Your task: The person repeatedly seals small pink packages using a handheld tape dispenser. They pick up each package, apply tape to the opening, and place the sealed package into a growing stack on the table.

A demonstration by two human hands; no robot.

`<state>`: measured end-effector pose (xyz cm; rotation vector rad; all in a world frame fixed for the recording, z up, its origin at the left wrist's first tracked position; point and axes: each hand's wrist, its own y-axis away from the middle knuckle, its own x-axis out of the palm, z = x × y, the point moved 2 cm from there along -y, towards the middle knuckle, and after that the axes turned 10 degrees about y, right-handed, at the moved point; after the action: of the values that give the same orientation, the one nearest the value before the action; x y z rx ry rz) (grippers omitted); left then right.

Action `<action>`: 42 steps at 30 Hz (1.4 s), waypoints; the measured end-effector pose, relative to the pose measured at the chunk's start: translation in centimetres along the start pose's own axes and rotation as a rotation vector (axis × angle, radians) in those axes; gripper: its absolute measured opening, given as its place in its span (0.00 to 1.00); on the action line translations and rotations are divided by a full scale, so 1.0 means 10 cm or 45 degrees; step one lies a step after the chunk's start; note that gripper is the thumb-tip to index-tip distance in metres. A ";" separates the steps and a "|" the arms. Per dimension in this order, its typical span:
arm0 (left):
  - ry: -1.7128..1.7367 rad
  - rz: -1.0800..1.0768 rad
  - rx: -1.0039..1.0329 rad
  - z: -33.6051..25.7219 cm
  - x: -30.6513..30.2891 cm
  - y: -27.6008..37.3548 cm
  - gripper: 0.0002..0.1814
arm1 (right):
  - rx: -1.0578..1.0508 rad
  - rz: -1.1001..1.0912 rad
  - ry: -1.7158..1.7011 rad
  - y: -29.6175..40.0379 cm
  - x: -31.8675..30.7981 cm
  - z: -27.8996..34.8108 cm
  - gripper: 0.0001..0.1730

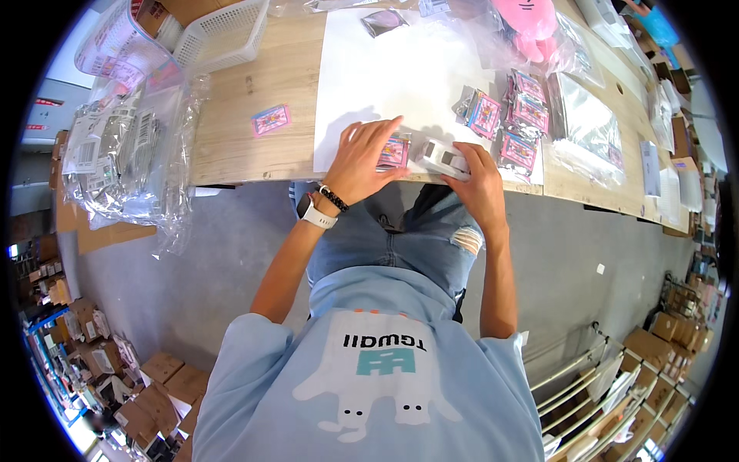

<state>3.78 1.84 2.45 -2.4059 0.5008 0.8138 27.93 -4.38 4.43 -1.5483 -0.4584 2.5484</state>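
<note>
Near the table's front edge, my left hand rests over a small stack of pink foil packets, fingers spread around its left side. Just to the right, my right hand grips a white plastic device, perhaps a small hand-held sealer or dispenser, which lies tilted on the white sheet. Beyond that hand are piles of similar pink packets, with more packets beside them. A single pink packet lies on the bare wood to the left.
Clear plastic bags with labels heap at the left, below a white plastic basket. A dark packet lies at the sheet's far end. Clear bags and a pink plush toy are at the right. The wooden table edge runs before me.
</note>
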 end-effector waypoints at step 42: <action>0.891 0.206 -0.476 0.83 -0.18 0.00 0.05 | 0.036 -0.128 0.012 0.26 0.80 0.81 0.25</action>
<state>-1.22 7.08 -1.96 -3.0133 0.8768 0.0908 17.17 -6.29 0.29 -1.4884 -0.4841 2.4607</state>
